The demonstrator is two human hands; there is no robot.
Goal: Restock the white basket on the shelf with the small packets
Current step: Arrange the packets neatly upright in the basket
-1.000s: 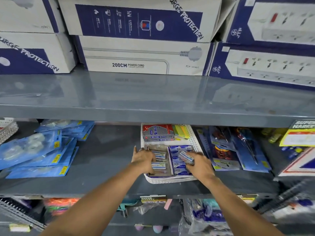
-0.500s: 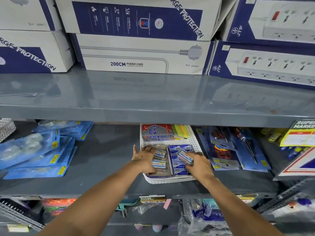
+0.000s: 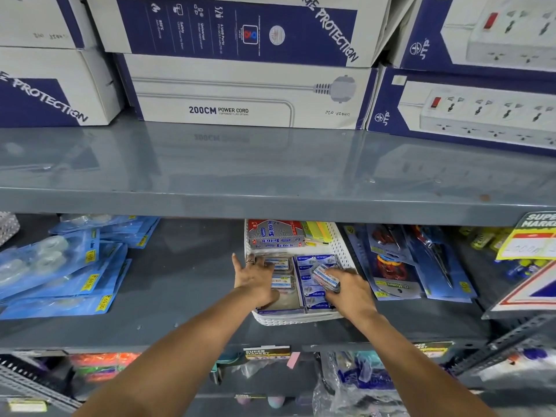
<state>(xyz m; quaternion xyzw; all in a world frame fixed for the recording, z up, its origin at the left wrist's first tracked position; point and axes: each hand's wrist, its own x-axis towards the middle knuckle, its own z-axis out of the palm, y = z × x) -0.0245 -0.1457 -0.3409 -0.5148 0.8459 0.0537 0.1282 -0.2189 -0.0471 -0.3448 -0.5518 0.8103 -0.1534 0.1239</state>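
A white perforated basket (image 3: pixel 341 251) sits on the middle grey shelf, under the upper shelf's lip. Inside lie rows of small clear packets (image 3: pixel 313 261) with blue labels, and red-and-silver boxes (image 3: pixel 275 234) fill its back. My left hand (image 3: pixel 255 279) lies over the left row with fingers spread, pressing on the packets there. My right hand (image 3: pixel 349 288) is over the basket's right front and grips a small packet (image 3: pixel 323 273) between thumb and fingers, just above the blue-labelled row.
Blue blister packs of tape (image 3: pixel 57 266) are piled to the left of the basket. Carded scissors (image 3: pixel 430 257) lie to its right. Power-strip boxes (image 3: pixel 246 94) stand on the upper shelf (image 3: pixel 270 194), whose edge overhangs the basket's back.
Both hands have stayed in the basket. My left hand has slid a little further back along the left row; the right still holds its packet.
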